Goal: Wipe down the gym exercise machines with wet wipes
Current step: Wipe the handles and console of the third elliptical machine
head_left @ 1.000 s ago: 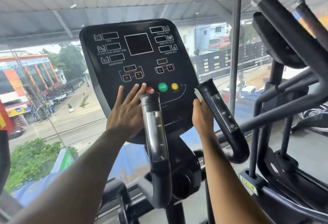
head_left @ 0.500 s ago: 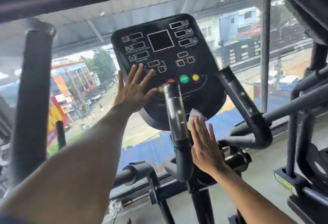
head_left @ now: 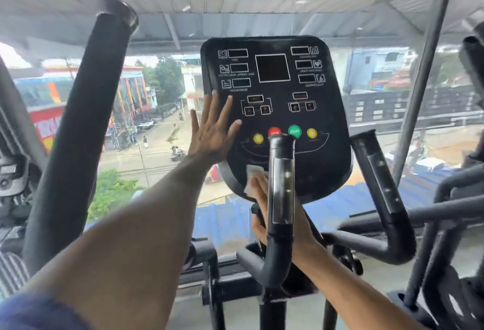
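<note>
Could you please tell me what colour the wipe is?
White wipe, under the right hand; head view.

A grey floor [head_left: 372, 274] is seen below and beyond the hands. On it the black base frame [head_left: 230, 287] of the exercise machine is set, under the right hand [head_left: 285, 214]. A second machine's dark frame [head_left: 429, 301] is stood on the floor to the right of that hand. A striped mat [head_left: 13, 272] is seen far left of the left hand [head_left: 212, 130].
</note>
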### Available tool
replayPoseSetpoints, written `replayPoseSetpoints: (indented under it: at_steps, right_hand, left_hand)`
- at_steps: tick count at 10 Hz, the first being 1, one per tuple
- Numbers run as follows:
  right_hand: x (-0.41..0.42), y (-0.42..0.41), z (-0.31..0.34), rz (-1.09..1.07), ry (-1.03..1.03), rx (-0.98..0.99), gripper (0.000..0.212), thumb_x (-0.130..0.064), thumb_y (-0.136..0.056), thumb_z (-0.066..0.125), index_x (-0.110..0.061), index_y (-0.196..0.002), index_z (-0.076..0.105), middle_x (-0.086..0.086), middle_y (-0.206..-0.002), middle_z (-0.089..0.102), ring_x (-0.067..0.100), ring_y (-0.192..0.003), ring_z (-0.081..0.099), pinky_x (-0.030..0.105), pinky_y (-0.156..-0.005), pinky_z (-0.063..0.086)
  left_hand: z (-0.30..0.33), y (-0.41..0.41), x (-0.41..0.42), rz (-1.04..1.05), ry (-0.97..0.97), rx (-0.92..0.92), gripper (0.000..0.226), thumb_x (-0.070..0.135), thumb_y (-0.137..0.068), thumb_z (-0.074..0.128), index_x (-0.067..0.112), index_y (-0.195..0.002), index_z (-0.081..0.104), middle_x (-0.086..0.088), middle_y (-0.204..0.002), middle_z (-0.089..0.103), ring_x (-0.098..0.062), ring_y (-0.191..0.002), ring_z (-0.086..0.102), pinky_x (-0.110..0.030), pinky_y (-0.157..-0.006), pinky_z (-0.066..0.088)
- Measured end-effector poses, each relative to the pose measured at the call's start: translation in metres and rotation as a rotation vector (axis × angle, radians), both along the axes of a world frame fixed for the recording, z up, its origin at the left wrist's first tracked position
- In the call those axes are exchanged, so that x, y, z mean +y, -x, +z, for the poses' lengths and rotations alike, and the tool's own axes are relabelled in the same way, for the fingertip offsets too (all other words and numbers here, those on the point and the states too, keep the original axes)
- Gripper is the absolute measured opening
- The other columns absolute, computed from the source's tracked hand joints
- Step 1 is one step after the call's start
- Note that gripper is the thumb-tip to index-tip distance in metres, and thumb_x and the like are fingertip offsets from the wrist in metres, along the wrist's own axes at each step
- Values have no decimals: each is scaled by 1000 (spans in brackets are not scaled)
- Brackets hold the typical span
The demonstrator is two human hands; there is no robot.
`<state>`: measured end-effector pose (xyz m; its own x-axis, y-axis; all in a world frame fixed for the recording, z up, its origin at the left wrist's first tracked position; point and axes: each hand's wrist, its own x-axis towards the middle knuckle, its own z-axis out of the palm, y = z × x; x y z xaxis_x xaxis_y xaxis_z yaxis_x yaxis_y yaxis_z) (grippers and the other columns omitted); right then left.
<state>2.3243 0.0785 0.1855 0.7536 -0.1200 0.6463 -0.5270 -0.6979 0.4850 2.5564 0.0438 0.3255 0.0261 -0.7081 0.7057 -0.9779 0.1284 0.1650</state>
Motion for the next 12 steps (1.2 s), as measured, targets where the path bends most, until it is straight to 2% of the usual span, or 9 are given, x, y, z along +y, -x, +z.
replayPoseSetpoints:
  at_steps: [1, 2, 3, 5, 7, 8, 9, 11, 12]
  right_hand:
    - [-24, 18, 15, -14, -650, -498, 69, -49, -99, 31, -21, -161, 25, 4, -167, 24, 20, -156, 14, 60, -123, 7]
    - [-49, 37, 53, -553, -537, -605, 80, -58, -93, 9, -19, -163, 10, 0, -171, -1, 17, -157, 3, 59, -121, -6]
    - [-69, 31, 72, -597, -560, -586, 85, -58, -90, 4, -15, -163, 3, 3, -170, -10, 21, -157, -5, 60, -120, -8]
    - [-69, -15, 67, -316, -253, -115, 78, -54, -98, 28, -20, -163, 3, 5, -171, -2, 27, -157, -1, 69, -119, 7]
    - [-92, 15, 95, -370, -366, -252, 77, -48, -93, 26, -28, -163, 3, -6, -171, -5, 19, -157, -4, 69, -120, -1]
    - [-114, 31, 109, -575, -616, -592, 74, -49, -96, 18, -26, -163, -6, -4, -170, -15, 18, -157, -10, 65, -120, -10]
    - [-122, 22, 124, -586, -702, -676, 74, -44, -101, 28, -23, -162, -8, 1, -170, -15, 20, -156, -13, 64, -121, -10]
    - [-153, -31, 200, -475, -633, -460, 70, -53, -103, 16, -27, -161, -13, -1, -167, -23, 19, -153, -24, 61, -120, -16]
    - [-176, -40, 234, -496, -592, -447, 69, -54, -103, 15, -28, -162, -8, -2, -168, -18, 20, -155, -17, 62, -120, -14]
  left_hand:
    - [-4, 5, -1, -64, 13, 157, 72, 63, -106, 22, 33, -167, 1, 5, -175, -14, -12, -160, -15, -47, -128, -7]
    - [-10, 7, -2, -119, 38, 245, 79, 69, -99, 14, 31, -167, -4, 3, -174, -16, -7, -158, -18, -43, -129, -6]
    - [-13, 7, -3, -118, 40, 252, 80, 70, -98, 12, 32, -166, -5, 2, -174, -16, -6, -157, -20, -42, -129, -7]
    - [-15, 6, -7, -113, 104, 239, 77, 65, -103, 13, 27, -167, -3, 2, -175, -12, -9, -159, -14, -43, -129, -8]
    - [-17, 8, -5, -82, 115, 218, 74, 61, -105, 12, 25, -168, -4, 1, -175, -12, -9, -159, -15, -41, -129, -9]
    - [-19, 9, -5, -90, 115, 237, 75, 63, -104, 11, 27, -167, -5, 2, -175, -13, -10, -160, -15, -39, -129, -8]
    - [-20, 9, -5, -95, 116, 251, 75, 63, -104, 11, 27, -167, -5, 3, -175, -13, -9, -159, -15, -40, -130, -7]
    - [-21, 9, -7, -106, 139, 262, 73, 62, -105, 13, 28, -167, -4, 4, -175, -13, -5, -158, -17, -42, -130, -6]
    - [-22, 9, -7, -78, 119, 231, 74, 64, -104, 12, 29, -167, -5, 5, -174, -15, -6, -158, -18, -42, -130, -6]
